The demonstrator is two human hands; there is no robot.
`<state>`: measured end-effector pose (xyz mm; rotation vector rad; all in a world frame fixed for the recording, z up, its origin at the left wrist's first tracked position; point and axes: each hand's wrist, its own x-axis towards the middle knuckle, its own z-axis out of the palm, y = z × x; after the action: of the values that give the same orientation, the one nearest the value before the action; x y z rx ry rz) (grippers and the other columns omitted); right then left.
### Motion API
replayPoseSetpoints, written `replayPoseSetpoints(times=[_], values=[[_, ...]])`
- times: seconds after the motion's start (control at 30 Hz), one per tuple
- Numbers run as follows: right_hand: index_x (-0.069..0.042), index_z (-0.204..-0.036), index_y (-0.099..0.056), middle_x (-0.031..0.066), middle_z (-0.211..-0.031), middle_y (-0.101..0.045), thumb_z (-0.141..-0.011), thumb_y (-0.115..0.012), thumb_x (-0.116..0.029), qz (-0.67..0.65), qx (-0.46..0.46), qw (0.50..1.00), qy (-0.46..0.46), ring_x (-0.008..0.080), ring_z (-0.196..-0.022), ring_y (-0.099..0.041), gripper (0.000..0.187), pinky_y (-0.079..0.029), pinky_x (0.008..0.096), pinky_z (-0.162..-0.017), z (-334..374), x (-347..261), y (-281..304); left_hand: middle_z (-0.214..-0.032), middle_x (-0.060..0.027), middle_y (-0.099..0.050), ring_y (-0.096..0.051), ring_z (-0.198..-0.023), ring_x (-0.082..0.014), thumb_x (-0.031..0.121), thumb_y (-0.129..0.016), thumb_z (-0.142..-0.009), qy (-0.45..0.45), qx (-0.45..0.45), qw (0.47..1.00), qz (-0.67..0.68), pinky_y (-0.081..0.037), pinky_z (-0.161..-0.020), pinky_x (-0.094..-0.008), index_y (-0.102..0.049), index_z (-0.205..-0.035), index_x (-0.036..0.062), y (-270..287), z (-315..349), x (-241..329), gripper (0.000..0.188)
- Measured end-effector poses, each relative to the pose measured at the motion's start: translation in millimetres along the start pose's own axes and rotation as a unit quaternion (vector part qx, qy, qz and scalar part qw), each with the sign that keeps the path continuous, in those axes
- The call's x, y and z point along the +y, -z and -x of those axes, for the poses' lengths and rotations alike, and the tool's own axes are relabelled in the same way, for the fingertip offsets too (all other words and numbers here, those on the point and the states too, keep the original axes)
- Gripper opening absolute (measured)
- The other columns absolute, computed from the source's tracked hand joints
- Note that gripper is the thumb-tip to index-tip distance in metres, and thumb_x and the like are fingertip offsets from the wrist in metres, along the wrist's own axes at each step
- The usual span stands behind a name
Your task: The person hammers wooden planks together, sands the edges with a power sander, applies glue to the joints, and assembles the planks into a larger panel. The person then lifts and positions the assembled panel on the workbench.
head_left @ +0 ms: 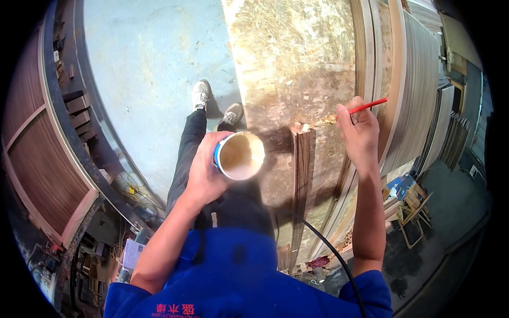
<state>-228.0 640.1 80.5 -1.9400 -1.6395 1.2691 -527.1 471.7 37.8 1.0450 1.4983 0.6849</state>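
My left hand (204, 169) is wrapped round the side of a white and blue cup (258, 144), held tilted so its mouth faces me. A cream-coloured coating lines the inside of the cup. Over on the right, my right hand (361, 132) pinches a slim red-handled brush (371, 104). Pale yellow matter shows by the brush's working end, which is partly hidden by the fingers. Just left of that hand, a bundle of dark wood-grain strips (303, 164) lies on the worktop, with yellowish lumps (301, 127) at its far end.
A smeared, patchy worktop (297, 58) stretches ahead, with long strips (365, 47) and grey wood-grain panels (413, 90) along its right. Framed brown panels (47, 164) stand left. A black cable (328, 243) hangs near my right arm. A small wooden stand (413, 212) sits on the floor.
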Motion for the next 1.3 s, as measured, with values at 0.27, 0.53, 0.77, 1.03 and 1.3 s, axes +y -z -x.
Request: replayPoseSetpoints(times=[0.27,0.53,0.77,1.03,1.3], values=[[-0.005,-0.088,-0.055,-0.0035,-0.07,-0.047,-0.102,-0.068,-0.006,0.049,-0.017,0.997,0.065,0.0044,-0.066,-0.041,0.02,-0.037,0.0256,-0.059,4,-20,-9,-0.128,-0.0127,-0.06,-0.063,-0.121,-0.0312,0.002,-0.091,-0.069,-0.014,0.033,0.999,-0.009,-0.05,-0.105,-0.0381,-0.056,-0.135,0.0029,17,10,-6,0.074],[-0.004,-0.085,-0.052,0.0068,-0.067,-0.048,-0.101,-0.068,-0.008,0.156,-0.083,0.961,0.214,0.0165,-0.061,-0.051,0.023,-0.041,0.0335,-0.059,12,-48,-33,-0.129,-0.0139,-0.062,-0.063,-0.12,-0.0333,0.001,-0.09,-0.068,-0.023,0.069,0.997,0.009,-0.051,-0.104,-0.0396,-0.059,-0.132,0.0035,26,27,-18,0.071],[-0.003,-0.084,-0.051,0.0167,-0.074,-0.051,-0.099,-0.067,-0.009,0.277,-0.159,0.911,0.259,0.036,-0.064,-0.053,0.023,-0.043,0.0405,-0.06,12,-86,-56,-0.127,-0.0138,-0.063,-0.063,-0.12,-0.0338,0.0,-0.089,-0.068,-0.018,0.088,0.995,0.032,-0.051,-0.104,-0.0399,-0.06,-0.131,0.0036,29,38,-26,0.069],[-0.003,-0.083,-0.051,0.0097,-0.072,-0.044,-0.098,-0.068,-0.003,0.22,-0.05,0.942,0.247,0.0212,-0.06,-0.043,0.023,-0.038,0.0364,-0.058,9,-59,-25,-0.128,-0.0131,-0.063,-0.063,-0.121,-0.0327,0.0,-0.089,-0.067,-0.002,0.076,0.997,0.024,-0.05,-0.105,-0.0392,-0.06,-0.131,0.0041,27,42,-21,0.07],[-0.003,-0.085,-0.05,0.0127,-0.071,-0.047,-0.099,-0.069,-0.007,0.213,0.02,0.969,0.124,0.0246,-0.061,-0.045,0.024,-0.042,0.0378,-0.059,22,-30,-9,-0.128,-0.0123,-0.062,-0.064,-0.119,-0.032,0.003,-0.092,-0.068,-0.002,0.027,0.999,-0.03,-0.051,-0.103,-0.0384,-0.058,-0.132,0.0044,15,35,-1,0.073]])
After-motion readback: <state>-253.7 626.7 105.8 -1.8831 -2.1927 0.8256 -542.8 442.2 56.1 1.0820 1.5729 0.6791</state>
